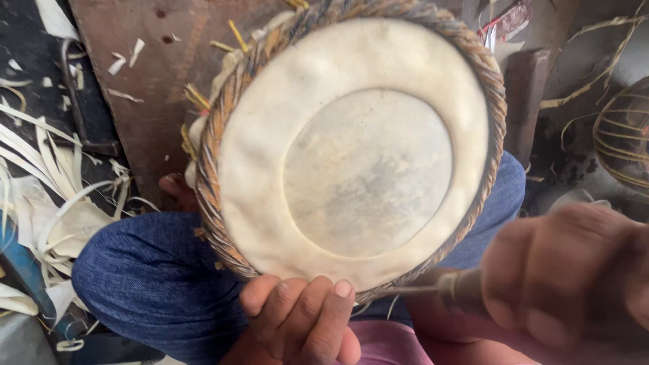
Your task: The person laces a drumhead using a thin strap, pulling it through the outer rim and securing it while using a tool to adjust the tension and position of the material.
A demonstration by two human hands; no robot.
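A round drum (pixel 358 142) with a pale hide skin and a darker grey centre patch stands on my lap, its rim bound by a braided ring of brown, orange and grey strips. My left hand (pixel 304 318) grips the near edge of the drum, fingers curled up against the braid. My right hand (pixel 574 270), blurred at the lower right, is closed around the dark wooden handle of a thin metal awl (pixel 433 290). The awl's tip points left at the braided rim close to my left fingers.
My legs in blue trousers (pixel 142 277) lie under the drum. Pale cut hide strips (pixel 54 182) litter the floor at left. A brown board (pixel 155 88) lies behind the drum. Another strapped drum body (pixel 625 135) sits at the right edge.
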